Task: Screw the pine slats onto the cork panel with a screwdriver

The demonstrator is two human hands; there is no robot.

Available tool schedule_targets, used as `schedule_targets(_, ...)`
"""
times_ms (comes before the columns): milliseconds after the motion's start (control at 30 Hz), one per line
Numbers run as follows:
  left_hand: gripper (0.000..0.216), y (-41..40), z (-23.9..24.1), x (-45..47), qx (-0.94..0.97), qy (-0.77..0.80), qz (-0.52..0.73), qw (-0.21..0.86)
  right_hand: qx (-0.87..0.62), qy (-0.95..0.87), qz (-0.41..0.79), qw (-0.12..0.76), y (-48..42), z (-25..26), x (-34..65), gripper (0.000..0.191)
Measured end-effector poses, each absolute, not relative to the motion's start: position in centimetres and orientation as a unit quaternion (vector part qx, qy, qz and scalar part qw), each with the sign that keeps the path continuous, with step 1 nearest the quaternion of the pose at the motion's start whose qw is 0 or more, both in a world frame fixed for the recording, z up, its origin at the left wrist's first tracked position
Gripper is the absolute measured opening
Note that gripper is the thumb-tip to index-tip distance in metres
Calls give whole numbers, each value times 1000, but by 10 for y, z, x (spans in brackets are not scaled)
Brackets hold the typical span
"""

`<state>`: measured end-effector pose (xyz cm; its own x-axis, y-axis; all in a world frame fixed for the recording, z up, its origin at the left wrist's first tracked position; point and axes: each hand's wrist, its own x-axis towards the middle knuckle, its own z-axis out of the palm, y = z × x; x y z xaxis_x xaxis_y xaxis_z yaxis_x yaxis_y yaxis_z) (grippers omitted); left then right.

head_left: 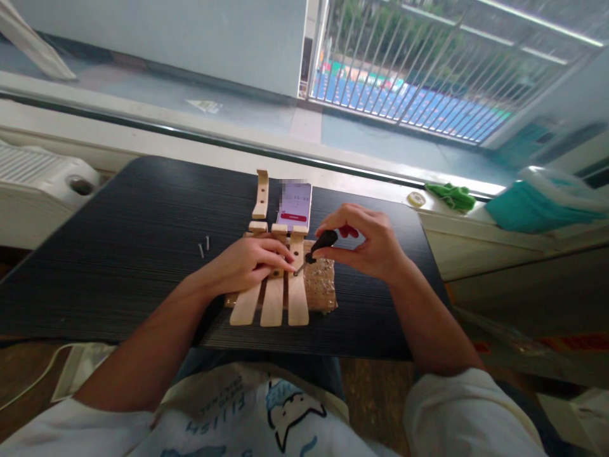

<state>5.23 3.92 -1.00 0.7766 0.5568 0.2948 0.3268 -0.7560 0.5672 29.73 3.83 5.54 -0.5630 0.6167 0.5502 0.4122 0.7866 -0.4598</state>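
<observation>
My right hand [368, 241] is closed round the black handle of a screwdriver [325, 240], which slants down to the left. Its tip meets the rightmost of three pale wooden hook-shaped pieces [298, 304], close to a dark hole. Across the middle and left wooden pieces lies my left hand [250, 260], fingers stretched out and fingertips beside the screwdriver tip. The wood under that palm is hidden. All three pieces rest on a rough brown block [321, 279], their flared ends overhanging its near edge. Whether a screw sits under the tip, I cannot tell.
Another wooden hook piece [261, 195] lies farther back beside a phone [295, 203] with a lit screen. Two screws [203, 246] are left of my hand on the black table [118, 254]. A tape roll [416, 199] and green cloth [451, 197] lie on the windowsill.
</observation>
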Motion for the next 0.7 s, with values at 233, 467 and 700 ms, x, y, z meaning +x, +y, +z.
schedule_targets(233,40,39,-10,51,909,242,231,249,-321,-864,138,363,35,54,294,27)
schedule_targets(467,41,40,-11,52,912,240,232,238,-357,-847,150,364,32,52,290,31)
schedule_targets(700,40,39,-13,51,912,247,233,232,-273,-863,139,401,33,51,288,24)
